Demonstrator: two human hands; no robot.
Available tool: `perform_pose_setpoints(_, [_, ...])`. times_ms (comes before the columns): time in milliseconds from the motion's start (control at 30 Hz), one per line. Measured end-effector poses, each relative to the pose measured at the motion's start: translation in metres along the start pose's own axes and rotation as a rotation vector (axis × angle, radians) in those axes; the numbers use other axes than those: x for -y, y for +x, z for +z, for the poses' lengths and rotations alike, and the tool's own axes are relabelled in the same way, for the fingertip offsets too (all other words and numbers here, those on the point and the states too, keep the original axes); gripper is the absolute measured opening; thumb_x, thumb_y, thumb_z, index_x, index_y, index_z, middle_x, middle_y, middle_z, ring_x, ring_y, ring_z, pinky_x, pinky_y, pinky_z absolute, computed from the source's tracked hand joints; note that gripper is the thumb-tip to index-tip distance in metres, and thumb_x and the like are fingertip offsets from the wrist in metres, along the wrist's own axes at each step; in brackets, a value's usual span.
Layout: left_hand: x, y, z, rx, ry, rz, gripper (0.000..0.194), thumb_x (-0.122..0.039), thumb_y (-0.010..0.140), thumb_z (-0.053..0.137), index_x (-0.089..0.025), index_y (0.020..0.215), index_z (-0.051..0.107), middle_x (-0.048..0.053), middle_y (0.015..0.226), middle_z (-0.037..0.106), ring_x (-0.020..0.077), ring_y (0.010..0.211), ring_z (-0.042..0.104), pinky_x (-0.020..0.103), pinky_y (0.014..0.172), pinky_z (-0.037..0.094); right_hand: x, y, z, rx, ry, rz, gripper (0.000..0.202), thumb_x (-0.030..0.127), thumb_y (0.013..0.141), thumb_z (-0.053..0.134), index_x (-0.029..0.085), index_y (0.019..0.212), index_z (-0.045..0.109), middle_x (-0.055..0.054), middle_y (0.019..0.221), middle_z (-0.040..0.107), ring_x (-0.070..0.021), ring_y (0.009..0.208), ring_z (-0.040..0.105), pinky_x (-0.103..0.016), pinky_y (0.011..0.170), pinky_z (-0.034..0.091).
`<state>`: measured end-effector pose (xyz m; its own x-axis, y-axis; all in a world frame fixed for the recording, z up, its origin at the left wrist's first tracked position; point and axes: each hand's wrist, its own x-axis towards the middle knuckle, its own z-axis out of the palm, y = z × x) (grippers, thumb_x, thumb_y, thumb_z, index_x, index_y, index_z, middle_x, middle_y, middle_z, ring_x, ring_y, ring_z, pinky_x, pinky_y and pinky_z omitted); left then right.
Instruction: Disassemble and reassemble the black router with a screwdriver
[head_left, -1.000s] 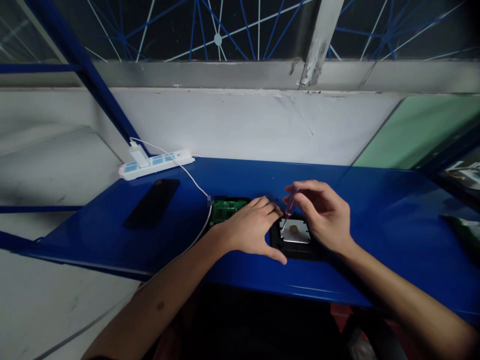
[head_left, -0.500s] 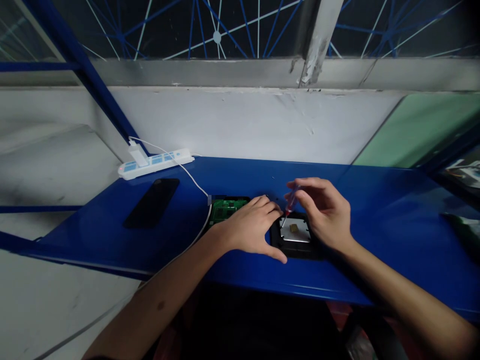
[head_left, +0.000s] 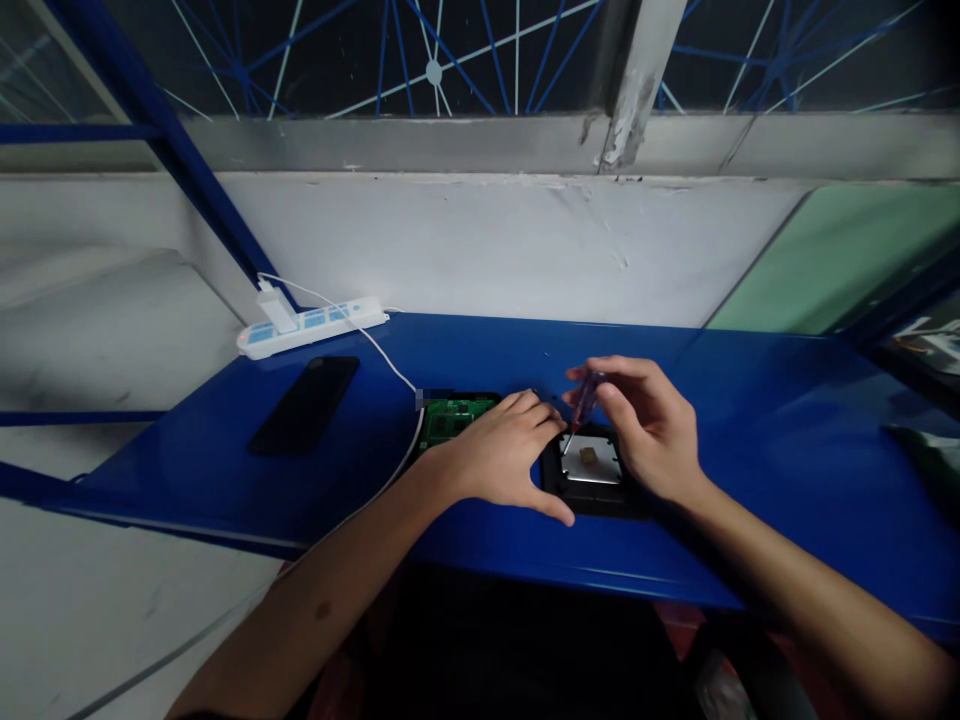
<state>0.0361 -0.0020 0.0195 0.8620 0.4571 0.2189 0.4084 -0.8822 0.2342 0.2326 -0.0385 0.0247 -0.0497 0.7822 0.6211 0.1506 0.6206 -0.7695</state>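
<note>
My right hand [head_left: 651, 425] pinches the handle of a small screwdriver [head_left: 586, 399], tilted with its tip at the left edge of a silver metal plate [head_left: 598, 472]. That plate, with a small brownish square [head_left: 588, 456] on it, sits inside a black plastic housing [head_left: 592, 503]. Fingers stretched out, my left hand [head_left: 510, 450] reaches over the housing's left side, fingertips near its upper left corner and thumb by its lower left. Partly hidden behind the left hand lies a green circuit board [head_left: 448, 420] in a dark casing.
A black phone [head_left: 304, 407] lies on the blue table [head_left: 480, 543], left of the board. Behind it stands a white power strip [head_left: 315, 327] with a plugged-in adapter [head_left: 277, 309]. A white cable [head_left: 382, 353] runs past the circuit board and under my left forearm.
The screwdriver's handle and the fingers of my right hand have shifted very slightly, while the tip stays at the plate's left edge. My left hand holds its place.
</note>
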Motion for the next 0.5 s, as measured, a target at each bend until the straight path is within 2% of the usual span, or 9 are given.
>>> perform_pose_setpoints(100, [0.0003,0.0001,0.0004,-0.004,-0.015,0.004,0.098,-0.081,0.064,0.072,-0.015,0.135,0.055,0.015,0.131,0.061,0.0354,0.125,0.050,0.047,0.114,0.032,0.0002,0.0027,-0.0012,0.017,0.035,-0.030,0.022,0.021,0.092,0.065,0.027,0.113,0.064,-0.004,0.108,0.066,-0.0171,0.084,0.070,-0.036,0.070,0.061])
perform_pose_setpoints(200, [-0.0001,-0.0001,0.0002,0.003,-0.017,0.002,0.096,-0.080,0.065,0.072,-0.015,0.133,0.056,0.015,0.131,0.061,0.0347,0.125,0.051,0.046,0.114,0.032,0.0010,0.0070,-0.0019,0.015,0.083,-0.033,0.022,0.018,0.085,0.073,0.027,0.104,0.065,-0.002,0.099,0.060,-0.0158,0.081,0.067,-0.033,0.066,0.060])
perform_pose_setpoints(300, [-0.0003,-0.0006,0.0002,0.009,-0.015,-0.001,0.096,-0.081,0.065,0.071,-0.016,0.134,0.056,0.014,0.133,0.060,0.0346,0.127,0.050,0.046,0.115,0.031,0.0022,0.0095,-0.0028,0.024,0.095,0.032,0.018,0.020,0.086,0.072,0.026,0.101,0.065,-0.001,0.091,0.059,-0.0149,0.077,0.065,-0.032,0.064,0.057])
perform_pose_setpoints(500, [0.0006,-0.0007,0.0010,0.015,-0.013,-0.007,0.098,-0.082,0.066,0.070,-0.016,0.137,0.053,0.013,0.135,0.059,0.0350,0.128,0.049,0.047,0.115,0.031,0.0019,0.0086,-0.0044,0.016,0.063,0.091,0.017,0.023,0.087,0.072,0.027,0.101,0.065,0.000,0.090,0.062,-0.0150,0.077,0.066,-0.033,0.067,0.057])
